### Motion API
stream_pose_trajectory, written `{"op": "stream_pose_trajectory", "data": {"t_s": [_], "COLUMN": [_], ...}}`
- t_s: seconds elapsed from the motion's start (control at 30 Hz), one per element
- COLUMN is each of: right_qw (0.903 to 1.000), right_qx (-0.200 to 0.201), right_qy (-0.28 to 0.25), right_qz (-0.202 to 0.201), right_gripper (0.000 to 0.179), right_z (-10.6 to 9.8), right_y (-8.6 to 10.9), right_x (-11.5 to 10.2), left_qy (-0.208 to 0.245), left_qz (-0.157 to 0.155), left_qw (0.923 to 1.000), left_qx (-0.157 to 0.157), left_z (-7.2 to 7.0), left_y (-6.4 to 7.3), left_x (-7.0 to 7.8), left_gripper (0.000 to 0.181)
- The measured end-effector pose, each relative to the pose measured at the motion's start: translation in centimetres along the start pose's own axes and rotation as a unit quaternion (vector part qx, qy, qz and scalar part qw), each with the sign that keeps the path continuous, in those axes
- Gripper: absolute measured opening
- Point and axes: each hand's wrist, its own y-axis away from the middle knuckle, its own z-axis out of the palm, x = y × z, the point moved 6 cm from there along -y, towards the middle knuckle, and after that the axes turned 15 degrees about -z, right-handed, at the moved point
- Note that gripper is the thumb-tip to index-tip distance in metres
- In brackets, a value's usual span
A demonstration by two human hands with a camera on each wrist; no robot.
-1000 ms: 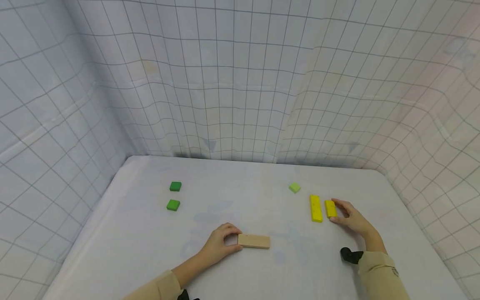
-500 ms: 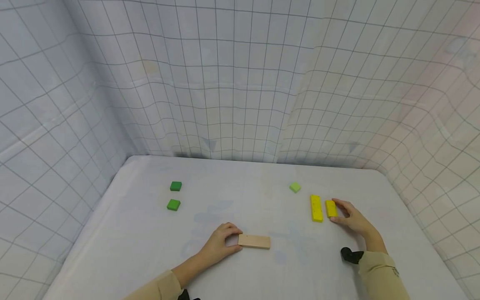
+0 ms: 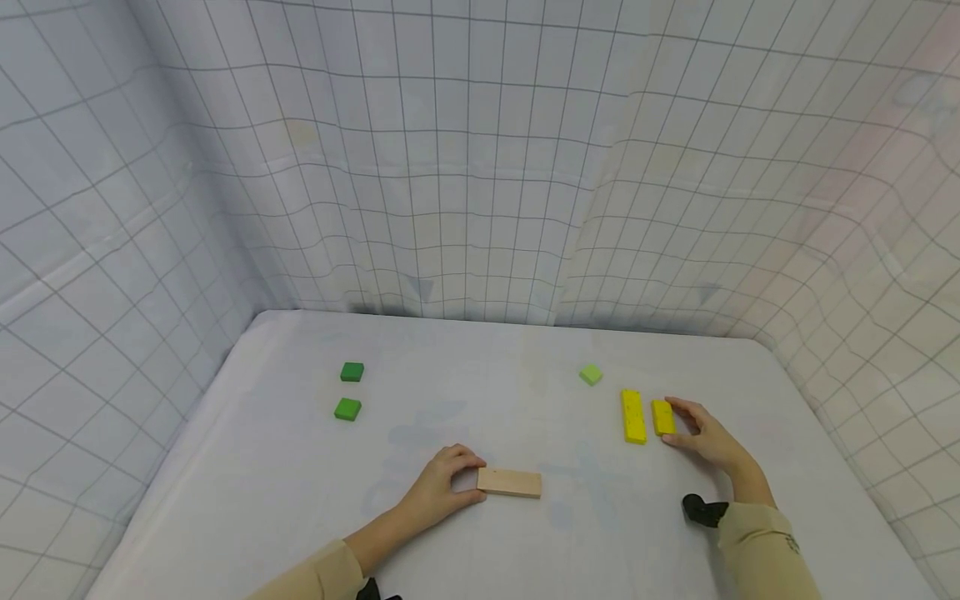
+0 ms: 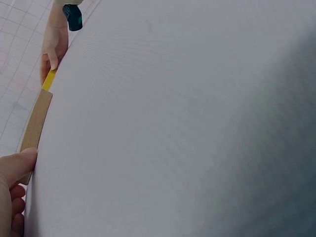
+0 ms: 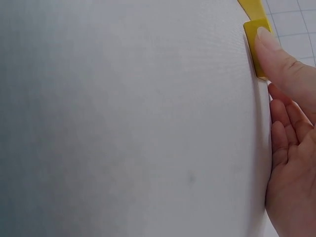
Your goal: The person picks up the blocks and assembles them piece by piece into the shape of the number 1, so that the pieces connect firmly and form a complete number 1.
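My left hand [image 3: 440, 490] pinches the left end of a plain wooden block [image 3: 510, 482] that lies lengthwise on the white table, thumb on the near side and fingers on the far side. In the left wrist view the thumb presses against the long face of that wooden block [image 4: 37, 123]. Over on the right, my right hand [image 3: 707, 435] holds a short yellow block [image 3: 663, 417] between thumb and fingers. The right wrist view has the thumb on a side of this yellow block [image 5: 255, 54]. Just left of it lies a longer yellow block [image 3: 633, 417].
A light green block [image 3: 591, 375] lies behind the yellow ones. Two green blocks, one darker [image 3: 352, 372] and one brighter [image 3: 348, 409], sit at the back left. White grid-patterned curtains [image 3: 480, 167] enclose the table [image 3: 450, 358] at the back and sides.
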Motion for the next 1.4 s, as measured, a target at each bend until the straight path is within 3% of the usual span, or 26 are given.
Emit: {"op": "stream_pose_trajectory", "data": {"t_s": [0.2, 0.5, 0.67, 0.93, 1.2, 1.4], "right_qw": [0.9995, 0.9991, 0.9982, 0.9928, 0.9852, 0.9869], "right_qx": [0.01, 0.032, 0.055, 0.088, 0.073, 0.052], "right_qy": [0.013, -0.006, -0.02, 0.002, -0.001, -0.019], "right_qz": [0.027, 0.027, -0.016, -0.082, -0.155, -0.151], "right_gripper": [0.085, 0.082, 0.079, 0.072, 0.068, 0.068], "right_z": [-0.1, -0.4, -0.7, 0.0, 2.4, 4.9], "right_y": [0.1, 0.0, -0.7, -2.4, -3.8, -4.7], "right_x": [0.3, -0.3, -1.8, -5.5, -9.3, -10.8], "left_qy": [0.0, 0.001, 0.003, 0.006, 0.001, 0.001], "left_qz": [-0.001, 0.003, 0.002, 0.0, 0.003, 0.005], "left_qw": [1.0, 1.0, 1.0, 1.0, 1.0, 1.0], "left_qx": [-0.003, 0.0, -0.001, -0.003, 0.0, 0.005], "left_z": [0.0, 0.0, 0.0, 0.0, 0.1, 0.0], "left_y": [0.0, 0.1, 0.1, 0.1, 0.1, 0.2], "left_x": [-0.2, -0.2, -0.2, -0.1, -0.1, 0.0], "left_gripper": [0.038, 0.037, 0.037, 0.036, 0.035, 0.035]}}
